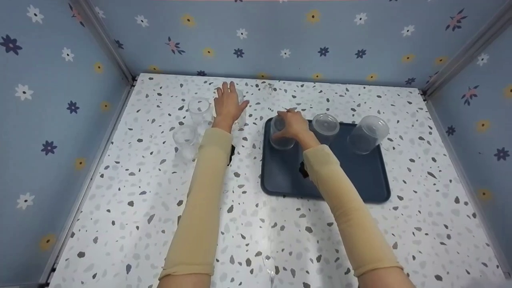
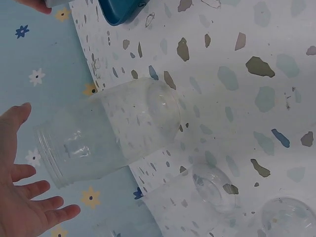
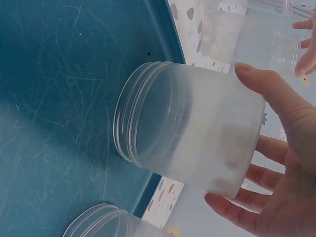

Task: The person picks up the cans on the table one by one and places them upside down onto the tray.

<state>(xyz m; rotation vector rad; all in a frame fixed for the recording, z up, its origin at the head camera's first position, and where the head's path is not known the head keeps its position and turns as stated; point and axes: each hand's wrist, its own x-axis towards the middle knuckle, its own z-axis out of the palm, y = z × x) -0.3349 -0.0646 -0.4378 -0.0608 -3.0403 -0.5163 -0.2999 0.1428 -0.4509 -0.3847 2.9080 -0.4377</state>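
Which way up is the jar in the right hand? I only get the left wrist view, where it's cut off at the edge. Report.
Observer: Upside down. The jar in the right hand has its open end toward the tray.
Operator: Count the other jars on that tray.
Observer: Two: a middle jar and an end jar.
Operator: Tell me what crosses the tray's near edge.
Observer: The right arm, in a yellow sleeve.
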